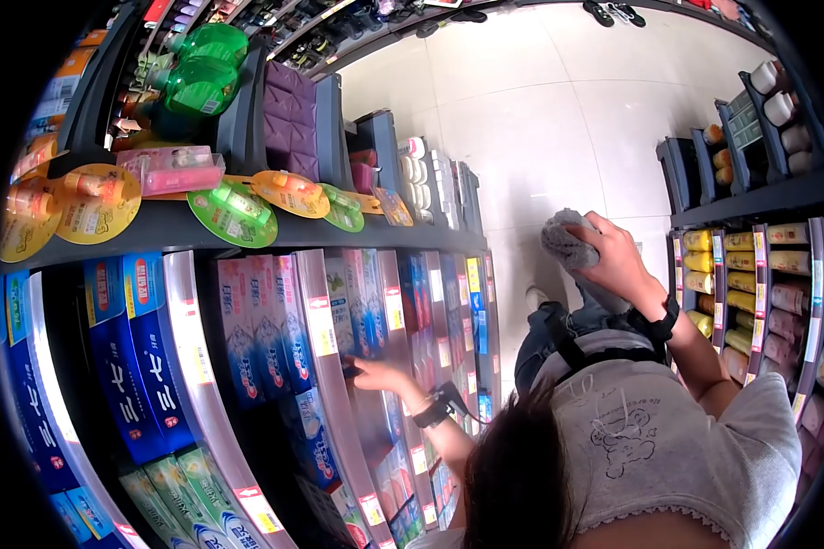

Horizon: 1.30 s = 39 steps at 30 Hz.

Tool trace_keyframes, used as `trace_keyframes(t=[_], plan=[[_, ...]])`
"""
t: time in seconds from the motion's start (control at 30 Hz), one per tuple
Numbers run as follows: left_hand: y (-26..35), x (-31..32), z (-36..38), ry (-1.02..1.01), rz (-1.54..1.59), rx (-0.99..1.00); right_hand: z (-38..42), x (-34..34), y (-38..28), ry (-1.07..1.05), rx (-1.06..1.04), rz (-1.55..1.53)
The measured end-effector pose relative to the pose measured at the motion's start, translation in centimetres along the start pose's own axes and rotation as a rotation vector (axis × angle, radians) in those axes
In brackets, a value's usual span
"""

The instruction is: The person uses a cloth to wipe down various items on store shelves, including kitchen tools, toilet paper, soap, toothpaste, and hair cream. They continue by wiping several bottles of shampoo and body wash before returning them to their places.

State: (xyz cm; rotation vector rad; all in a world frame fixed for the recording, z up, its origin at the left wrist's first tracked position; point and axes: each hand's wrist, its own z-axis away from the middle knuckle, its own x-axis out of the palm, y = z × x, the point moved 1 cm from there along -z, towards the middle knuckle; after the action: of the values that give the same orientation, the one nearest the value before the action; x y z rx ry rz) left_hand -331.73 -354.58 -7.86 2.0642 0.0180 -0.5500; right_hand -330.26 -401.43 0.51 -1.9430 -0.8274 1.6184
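My left hand (380,376) is at the front edge of a shelf of toothpaste boxes (267,329), beside a clear price strip (321,320). Its fingers are drawn together, with something small and dark at their tips that I cannot make out. Held out over the floor, my right hand (613,259) is closed around a grey fluffy cloth (568,240). Black straps circle both wrists.
Above the boxes runs a dark shelf ledge (284,233) with round orange and green hanging tags (233,215). Green bottles (206,78) stand behind it. Across the pale tiled floor (540,110) is another shelf with yellow packs (699,261).
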Motion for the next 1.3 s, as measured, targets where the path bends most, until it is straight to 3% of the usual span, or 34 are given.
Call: trace_keyframes(t=[0.2, 0.33, 0.4, 0.43, 0.6, 0.67, 0.77, 0.8, 0.87, 0.9, 0.93, 1.0, 1.03, 1.07, 1.17, 1.3], plan=[[-5.2, 1.6, -1.2, -0.024, 0.024, -0.106, 0.0, 1.1, -0.5, -0.043, 0.034, 0.115], [-2.1, 2.1, 0.2, 0.071, 0.152, -0.116, 0.0, 1.3, -1.1, 0.006, 0.042, 0.041], [5.7, 1.2, 2.8, 0.008, 0.126, -0.271, 0.1, 1.6, -1.0, 0.034, 0.060, 0.058], [3.3, 1.4, 2.4, 0.006, 0.126, -0.274, 0.0, 1.6, -0.9, 0.045, 0.066, 0.068], [3.1, 1.2, 1.7, -0.106, 0.101, -0.247, -1.6, 1.3, 0.6, 0.023, 0.076, 0.058], [3.5, 1.3, 2.0, -0.057, 0.104, -0.366, -3.1, 1.2, 1.6, 0.003, 0.078, 0.047], [5.1, 1.9, 3.5, 0.116, 0.174, -0.300, -6.4, 0.2, 3.3, 0.011, 0.044, 0.031], [8.8, 2.5, 4.9, 0.175, 0.164, -0.289, -7.6, -0.2, 3.9, 0.037, 0.021, 0.033], [11.9, 3.9, 7.8, 0.212, -0.010, -0.146, -10.2, -1.6, 5.5, 0.088, -0.005, 0.021], [12.2, 4.5, 9.0, 0.154, -0.018, -0.061, -11.6, -2.4, 6.5, 0.114, -0.008, 0.007], [12.9, 5.5, 10.0, 0.151, -0.148, -0.055, -12.9, -3.2, 7.5, 0.141, -0.009, -0.008], [14.5, 7.8, 11.6, 0.131, -0.105, -0.048, -15.1, -4.9, 10.4, 0.139, -0.003, 0.023], [16.1, 9.4, 12.0, 0.127, -0.051, -0.182, -16.4, -5.8, 11.7, 0.139, -0.001, 0.041], [14.8, 10.9, 12.2, 0.097, 0.116, -0.108, -17.6, -6.8, 12.5, 0.133, 0.010, 0.050], [17.2, 15.9, 14.3, -0.081, 0.378, -0.151, -20.6, -10.0, 14.1, 0.099, 0.036, 0.093], [24.6, 22.0, 16.9, -0.296, 0.400, -0.040, -22.8, -12.2, 16.9, 0.145, 0.021, 0.054]])
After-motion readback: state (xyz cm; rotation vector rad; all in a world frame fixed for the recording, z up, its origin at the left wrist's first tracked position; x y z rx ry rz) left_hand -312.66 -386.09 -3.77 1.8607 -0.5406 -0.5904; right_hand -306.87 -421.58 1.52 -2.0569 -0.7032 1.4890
